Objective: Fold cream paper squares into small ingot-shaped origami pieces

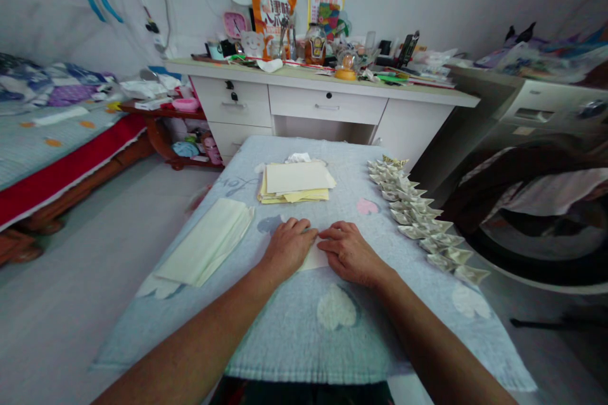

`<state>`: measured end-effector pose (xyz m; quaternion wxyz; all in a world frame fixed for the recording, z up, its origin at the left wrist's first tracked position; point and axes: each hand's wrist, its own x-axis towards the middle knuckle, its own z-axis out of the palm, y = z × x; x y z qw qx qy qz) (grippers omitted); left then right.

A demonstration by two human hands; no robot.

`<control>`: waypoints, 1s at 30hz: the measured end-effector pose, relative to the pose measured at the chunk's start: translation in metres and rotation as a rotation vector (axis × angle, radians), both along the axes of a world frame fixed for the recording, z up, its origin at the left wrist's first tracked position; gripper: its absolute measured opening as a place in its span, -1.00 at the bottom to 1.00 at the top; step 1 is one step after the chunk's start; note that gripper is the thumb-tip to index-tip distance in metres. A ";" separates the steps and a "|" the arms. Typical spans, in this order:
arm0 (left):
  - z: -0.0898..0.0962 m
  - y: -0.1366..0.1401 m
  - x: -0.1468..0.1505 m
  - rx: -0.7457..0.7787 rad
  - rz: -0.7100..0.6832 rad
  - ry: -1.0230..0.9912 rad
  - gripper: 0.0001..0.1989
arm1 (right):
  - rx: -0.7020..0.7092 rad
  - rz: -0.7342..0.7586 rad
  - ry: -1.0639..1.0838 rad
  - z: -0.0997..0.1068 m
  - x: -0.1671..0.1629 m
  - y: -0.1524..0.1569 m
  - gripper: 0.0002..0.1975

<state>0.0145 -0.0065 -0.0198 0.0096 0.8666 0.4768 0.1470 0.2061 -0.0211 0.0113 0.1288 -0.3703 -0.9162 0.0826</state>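
Observation:
A small pale sheet of paper lies on the cloth-covered table, mostly covered by my fingers. My left hand is closed, its curled fingers pressing on the paper's upper left part. Facing it, my right hand has its fingers bent together and grips the paper's right side; the fingertips of both hands nearly meet. Just beyond my hands sits a stack of cream and yellow paper. To the left lies a longer pile of pale paper sheets. Rows of folded paper boats run down the right side.
A light blue patterned cloth covers the table. Behind it stands a white desk crowded with jars, a pink clock and an orange snack bag. A bed is at left, a washing machine at right.

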 end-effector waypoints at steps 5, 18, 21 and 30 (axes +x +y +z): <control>0.001 -0.001 0.000 0.005 0.007 0.036 -0.79 | 0.015 -0.004 -0.096 0.009 0.001 -0.005 -0.77; 0.002 -0.001 -0.001 -0.031 0.006 0.005 -0.76 | -0.025 -0.092 -0.120 0.011 0.039 -0.043 -0.57; -0.003 0.000 -0.002 -0.021 0.009 -0.022 -0.76 | -0.043 -0.098 -0.113 0.018 0.043 -0.044 -0.69; -0.008 0.005 -0.005 -0.049 0.002 -0.178 -0.62 | -0.033 -0.135 0.033 0.019 0.010 -0.004 -0.80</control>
